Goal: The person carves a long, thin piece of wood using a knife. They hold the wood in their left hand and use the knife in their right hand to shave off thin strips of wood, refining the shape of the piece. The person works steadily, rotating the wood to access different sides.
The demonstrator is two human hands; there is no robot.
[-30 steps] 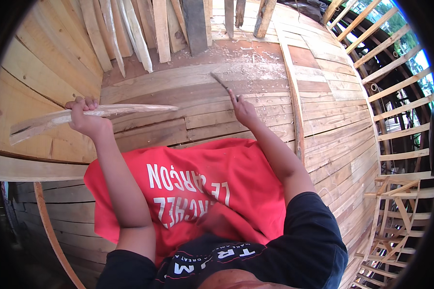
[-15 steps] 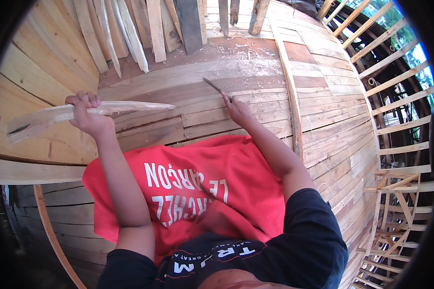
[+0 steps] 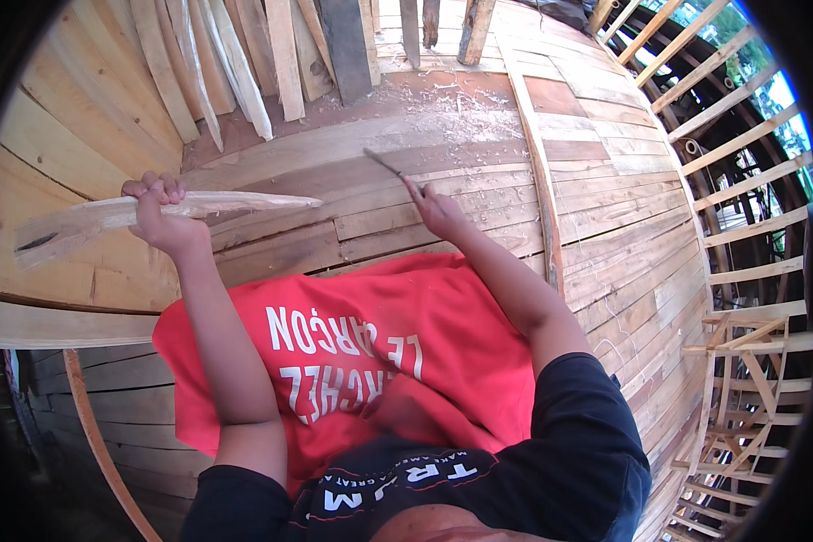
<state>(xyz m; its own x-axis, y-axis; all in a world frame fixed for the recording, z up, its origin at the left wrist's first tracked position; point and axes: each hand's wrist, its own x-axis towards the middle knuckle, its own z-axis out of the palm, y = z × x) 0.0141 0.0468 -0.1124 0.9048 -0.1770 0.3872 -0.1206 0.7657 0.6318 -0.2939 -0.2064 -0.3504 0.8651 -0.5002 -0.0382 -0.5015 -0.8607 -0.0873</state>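
My left hand point(image 3: 161, 213) is closed around a long pale piece of wood point(image 3: 244, 202), gripping it near its middle. The wood tapers to a point on the right; its broad left end carries a dark mark. In my right hand point(image 3: 441, 213) is a knife point(image 3: 385, 163), its dark narrow blade pointing up and left. My index finger lies along the knife; the handle is mostly hidden in my palm. The blade is apart from the wood, beyond its pointed tip. A red cloth point(image 3: 370, 298) with white lettering covers my lap.
Curved planks point(image 3: 72, 126) rise at the left. Several upright wooden strips point(image 3: 285, 63) stand at the back, with pale shavings point(image 3: 465, 117) scattered beside them. A raised batten point(image 3: 537, 154) crosses the plank floor point(image 3: 619, 226). Open slatted framing point(image 3: 750, 235) runs along the right.
My right hand and the knife have shifted slightly left, and the blade has tipped flatter. My left hand keeps its grip on the wood, almost unmoved. The view has shifted slightly.
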